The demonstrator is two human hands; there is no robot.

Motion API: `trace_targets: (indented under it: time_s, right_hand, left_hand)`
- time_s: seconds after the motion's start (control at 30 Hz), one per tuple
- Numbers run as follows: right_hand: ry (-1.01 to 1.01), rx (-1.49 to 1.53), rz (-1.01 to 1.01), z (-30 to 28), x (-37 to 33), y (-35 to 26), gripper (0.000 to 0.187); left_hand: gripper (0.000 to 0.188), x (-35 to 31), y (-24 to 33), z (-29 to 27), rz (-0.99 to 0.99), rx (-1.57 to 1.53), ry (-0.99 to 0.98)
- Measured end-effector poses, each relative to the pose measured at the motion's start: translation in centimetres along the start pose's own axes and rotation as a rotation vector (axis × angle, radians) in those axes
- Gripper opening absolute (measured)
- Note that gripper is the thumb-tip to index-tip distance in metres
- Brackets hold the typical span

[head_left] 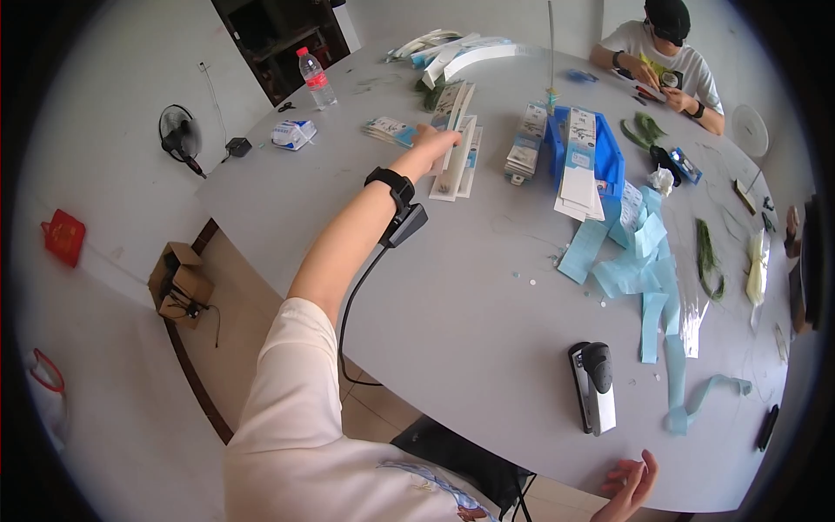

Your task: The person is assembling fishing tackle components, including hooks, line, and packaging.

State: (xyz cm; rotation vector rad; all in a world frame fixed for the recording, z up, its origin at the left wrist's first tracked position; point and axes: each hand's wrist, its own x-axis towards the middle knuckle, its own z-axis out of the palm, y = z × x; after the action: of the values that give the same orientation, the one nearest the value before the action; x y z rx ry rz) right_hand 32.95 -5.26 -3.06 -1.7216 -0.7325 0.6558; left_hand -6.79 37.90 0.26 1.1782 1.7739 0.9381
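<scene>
My left hand is stretched out to the far side of the tabletop, over the white-and-blue card packets. My fingers lie against the packets' edges, but my own hand hides the underside, so I cannot tell whether I have one pinched or am only touching it. My right hand is at the near right edge, fingers loosely curled, holding nothing, with the stapler just beyond it.

The packets lie crossed and overlapping, with a flatter pile to their left and a dark green bundle on their far side. If I caught more than one layer, I think the slick-looking sleeves could slide apart and fan out, since only one hand is there to steady them. The cable hanging from my wrist device worries me too: a quick pull back might sweep it across the tabletop or snag it at the edge.

To the right, white cards jut over the near end of the blue bin; a careless sleeve or elbow could tip them onto the loose pale-blue strips, whose tangled loops might drag along anything they caught.
</scene>
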Motion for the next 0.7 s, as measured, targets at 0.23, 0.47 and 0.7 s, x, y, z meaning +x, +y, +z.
trace_targets:
  time_s: [0.23,0.47,0.7]
  right_hand:
    - [0.032,-0.012,0.027,-0.2,-0.3,0.7,0.031]
    - [0.05,0.047,-0.013,-0.3,-0.2,0.9,0.03]
    - [0.064,-0.003,0.012,-0.2,0.1,0.9,0.031]
  left_hand:
    - [0.098,-1.7,0.8,3.4,-0.073,0.474,0.102]
    - [0.037,2.2,-2.4,-6.7,0.329,1.499,-0.058]
    - [0.067,4.6,-7.1,-11.2,0.52,1.477,-0.211]
